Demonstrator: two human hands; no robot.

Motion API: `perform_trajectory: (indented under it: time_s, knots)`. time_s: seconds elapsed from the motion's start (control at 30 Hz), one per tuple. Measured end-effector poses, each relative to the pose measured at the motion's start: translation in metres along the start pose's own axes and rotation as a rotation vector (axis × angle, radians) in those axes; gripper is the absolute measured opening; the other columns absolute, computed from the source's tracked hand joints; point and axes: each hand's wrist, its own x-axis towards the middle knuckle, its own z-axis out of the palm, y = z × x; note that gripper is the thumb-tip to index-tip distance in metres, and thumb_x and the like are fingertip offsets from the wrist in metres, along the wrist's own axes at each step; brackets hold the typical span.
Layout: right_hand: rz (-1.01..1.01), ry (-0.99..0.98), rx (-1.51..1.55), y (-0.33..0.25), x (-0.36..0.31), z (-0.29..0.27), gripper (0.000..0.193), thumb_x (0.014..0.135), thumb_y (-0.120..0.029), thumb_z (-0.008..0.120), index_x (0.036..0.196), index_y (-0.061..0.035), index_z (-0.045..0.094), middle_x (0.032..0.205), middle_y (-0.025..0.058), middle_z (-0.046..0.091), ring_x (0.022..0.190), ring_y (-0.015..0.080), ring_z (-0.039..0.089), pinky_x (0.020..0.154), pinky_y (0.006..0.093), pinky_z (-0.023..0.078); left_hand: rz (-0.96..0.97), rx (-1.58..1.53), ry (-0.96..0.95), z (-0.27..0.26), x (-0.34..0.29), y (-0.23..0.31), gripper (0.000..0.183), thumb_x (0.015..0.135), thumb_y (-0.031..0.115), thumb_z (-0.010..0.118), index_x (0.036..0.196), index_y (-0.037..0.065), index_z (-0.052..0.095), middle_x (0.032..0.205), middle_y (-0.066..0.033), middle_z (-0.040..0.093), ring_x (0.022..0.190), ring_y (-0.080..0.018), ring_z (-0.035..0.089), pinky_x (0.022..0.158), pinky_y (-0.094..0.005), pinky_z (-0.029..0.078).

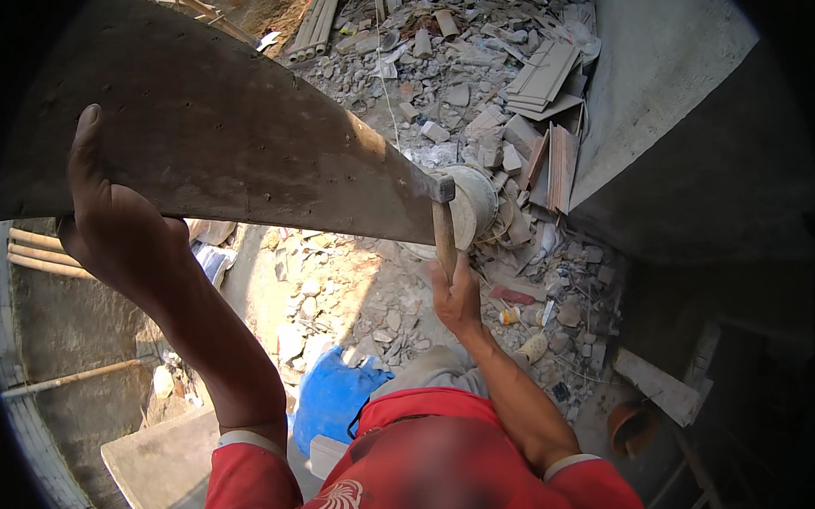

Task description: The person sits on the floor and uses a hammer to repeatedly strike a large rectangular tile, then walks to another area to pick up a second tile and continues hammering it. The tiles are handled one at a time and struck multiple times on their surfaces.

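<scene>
A wide brown wooden board (pixel 222 137) with small nail holes stretches from the left edge to the middle of the view. My left hand (pixel 127 229) grips its near edge, the thumb lying on the face and the fingers hidden behind. In my right hand (pixel 460 302) is a hammer (pixel 445 233), held by its wooden handle with the fingers wrapped round. The metal hammer head is up at the narrow right end of the board; whether it touches is hard to tell. Behind that end stands a round, dusty whitish bucket (pixel 484 199), partly hidden.
Broken rubble (pixel 416 64) covers the ground below and ahead. Flat panels (pixel 544 74) lean near a grey concrete wall (pixel 656 74) on the right. Bamboo poles (pixel 318 19) lie far left. A blue plastic object (pixel 333 392) and a pale slab (pixel 158 453) are close by me.
</scene>
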Motion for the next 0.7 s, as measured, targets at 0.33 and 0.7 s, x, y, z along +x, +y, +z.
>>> perform_trajectory:
  time_s: [0.33, 0.7]
  knots:
    - [0.210, -0.039, -0.171, 0.003, 0.025, -0.017, 0.035, 0.094, -0.030, 0.061, 0.101, 0.0025, 0.053, 0.081, 0.0281, 0.065, 0.080, 0.0484, 0.064, 0.070, 0.0510, 0.049, 0.017, 0.180, 0.002, -0.001, 0.001, -0.010, 0.060, 0.073, -0.013, 0.069, 0.129, 0.007, 0.064, 0.122, -0.0113, 0.070, 0.107, -0.0229, 0.070, 0.092, -0.0334, 0.059]
    - [0.387, 0.004, 0.313, 0.006, 0.141, 0.054, 0.024, 0.088, -0.025, 0.070, 0.100, -0.0035, 0.068, 0.061, -0.0020, 0.051, 0.047, 0.0079, 0.050, 0.040, 0.0259, 0.040, -0.167, -0.163, 0.046, -0.004, -0.004, -0.007, 0.047, 0.089, -0.014, 0.046, 0.122, 0.011, 0.069, 0.121, -0.0060, 0.070, 0.109, -0.0209, 0.069, 0.095, -0.0312, 0.058]
